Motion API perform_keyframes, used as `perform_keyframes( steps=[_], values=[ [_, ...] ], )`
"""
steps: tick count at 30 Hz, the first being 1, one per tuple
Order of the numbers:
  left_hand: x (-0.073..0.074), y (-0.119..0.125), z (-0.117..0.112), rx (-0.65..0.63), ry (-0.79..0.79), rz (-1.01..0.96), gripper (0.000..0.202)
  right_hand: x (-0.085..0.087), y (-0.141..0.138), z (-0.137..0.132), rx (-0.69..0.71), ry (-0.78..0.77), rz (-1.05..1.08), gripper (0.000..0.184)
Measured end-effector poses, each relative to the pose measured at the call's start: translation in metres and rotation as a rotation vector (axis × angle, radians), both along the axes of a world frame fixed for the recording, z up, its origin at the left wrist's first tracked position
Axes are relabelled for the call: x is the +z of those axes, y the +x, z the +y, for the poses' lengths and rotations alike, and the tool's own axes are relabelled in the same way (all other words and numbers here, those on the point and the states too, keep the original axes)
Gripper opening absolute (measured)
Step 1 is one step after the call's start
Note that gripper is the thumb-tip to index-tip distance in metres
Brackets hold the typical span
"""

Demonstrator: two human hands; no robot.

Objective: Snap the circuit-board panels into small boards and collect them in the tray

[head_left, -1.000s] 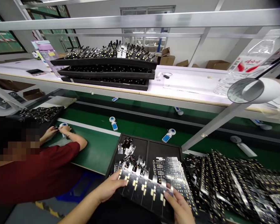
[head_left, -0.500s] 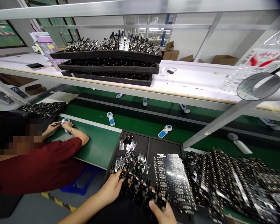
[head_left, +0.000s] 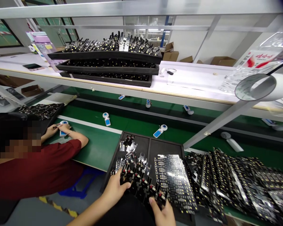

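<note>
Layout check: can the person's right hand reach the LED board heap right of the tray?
Probably yes. The right hand is over the black tray; the LED board heap lies just past its right rim, with only low boards between.

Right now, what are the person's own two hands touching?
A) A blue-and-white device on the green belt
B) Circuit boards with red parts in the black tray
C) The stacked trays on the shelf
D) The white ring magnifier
B. The left hand and the right hand both lie on the circuit boards with red parts, inside the black tray.
</note>
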State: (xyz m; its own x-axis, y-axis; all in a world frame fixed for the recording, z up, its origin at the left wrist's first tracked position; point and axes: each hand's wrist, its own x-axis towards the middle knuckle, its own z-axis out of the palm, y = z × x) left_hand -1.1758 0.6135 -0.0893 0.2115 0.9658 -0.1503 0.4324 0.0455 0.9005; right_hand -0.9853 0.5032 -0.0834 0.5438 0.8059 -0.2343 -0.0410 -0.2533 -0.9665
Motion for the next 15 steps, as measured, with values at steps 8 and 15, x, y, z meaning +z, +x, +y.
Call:
perform_keyframes(
  steps=[8,15],
  values=[
    [0.001,0.003,0.006,0.017,-0.578,-0.521,0.059,-0.006,0.007,0.009,0.022,-0.042,0.289,0.06],
    [0.01,0.012,0.001,-0.102,-0.288,-0.432,0.049,-0.003,-0.001,0.026,0.208,0.022,0.085,0.047]
  ],
)
